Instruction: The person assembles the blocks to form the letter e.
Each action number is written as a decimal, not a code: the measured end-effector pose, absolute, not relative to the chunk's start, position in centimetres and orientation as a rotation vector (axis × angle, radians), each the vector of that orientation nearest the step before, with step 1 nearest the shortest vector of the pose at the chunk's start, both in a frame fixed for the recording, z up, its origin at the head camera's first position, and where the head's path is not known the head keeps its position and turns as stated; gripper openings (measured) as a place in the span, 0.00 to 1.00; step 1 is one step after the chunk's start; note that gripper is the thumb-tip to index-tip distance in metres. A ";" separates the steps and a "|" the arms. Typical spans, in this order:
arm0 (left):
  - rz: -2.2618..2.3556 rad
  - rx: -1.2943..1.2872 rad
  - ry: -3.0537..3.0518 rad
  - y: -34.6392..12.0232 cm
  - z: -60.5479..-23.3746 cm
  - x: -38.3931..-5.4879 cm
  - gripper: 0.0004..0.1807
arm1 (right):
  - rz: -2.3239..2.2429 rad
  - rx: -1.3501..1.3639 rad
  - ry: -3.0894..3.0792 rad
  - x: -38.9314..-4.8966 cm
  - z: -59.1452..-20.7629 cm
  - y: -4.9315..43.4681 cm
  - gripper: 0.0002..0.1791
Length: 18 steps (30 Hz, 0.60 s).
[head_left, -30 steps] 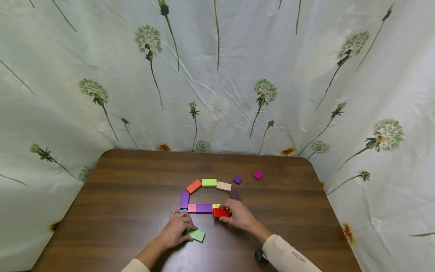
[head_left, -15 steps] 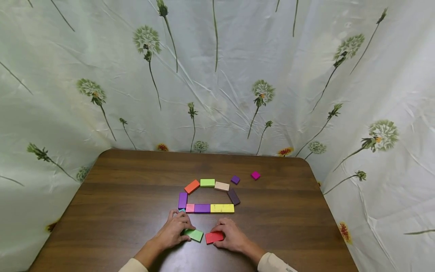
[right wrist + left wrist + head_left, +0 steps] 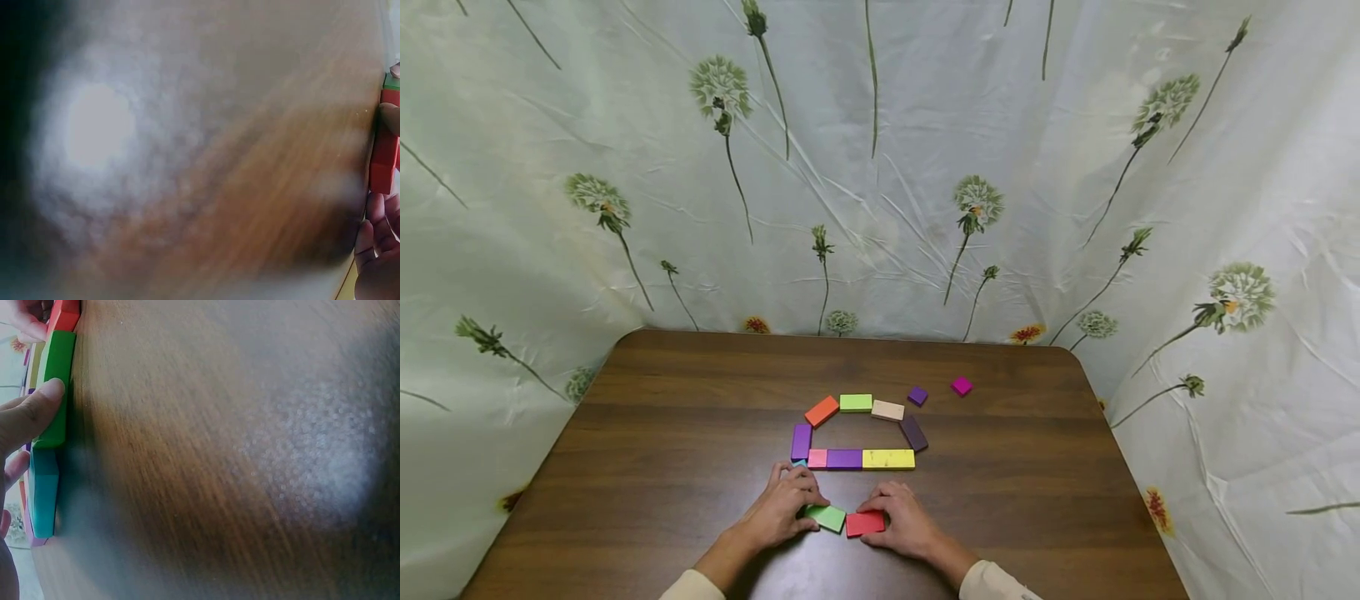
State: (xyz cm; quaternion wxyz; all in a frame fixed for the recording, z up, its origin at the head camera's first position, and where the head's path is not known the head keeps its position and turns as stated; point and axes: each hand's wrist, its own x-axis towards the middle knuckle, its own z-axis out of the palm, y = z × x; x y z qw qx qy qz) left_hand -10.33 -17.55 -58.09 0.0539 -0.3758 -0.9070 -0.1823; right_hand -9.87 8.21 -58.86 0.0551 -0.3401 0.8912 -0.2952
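My left hand [image 3: 781, 510] pinches a light green block [image 3: 826, 517] between thumb and fingers on the table. In the left wrist view the thumb lies along the side of that green block [image 3: 58, 394], and a teal block [image 3: 44, 494] adjoins its end. My right hand [image 3: 901, 521] grips a red block [image 3: 865, 523], set end to end with the green one. The right wrist view has the red block [image 3: 385, 144] at its right edge. In the head view, my left hand covers most of the teal block [image 3: 800, 463].
Beyond the hands, a ring of blocks includes purple [image 3: 844, 459], yellow [image 3: 888, 459], dark brown [image 3: 913, 433], beige [image 3: 887, 410], lime [image 3: 856, 403] and orange [image 3: 822, 411] ones. Small purple [image 3: 917, 396] and magenta [image 3: 962, 386] blocks lie apart at the back right. A floral curtain [image 3: 880, 208] hangs behind the table.
My right hand has brought the red block from above the yellow block down to the table, then left against the green block. My left hand has stayed on the green block.
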 end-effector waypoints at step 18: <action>-0.532 -1.151 -2.716 -17.5 -58.1 -10.3 0.15 | -0.956 -0.961 2.680 -9.7 -58.7 8.1 0.14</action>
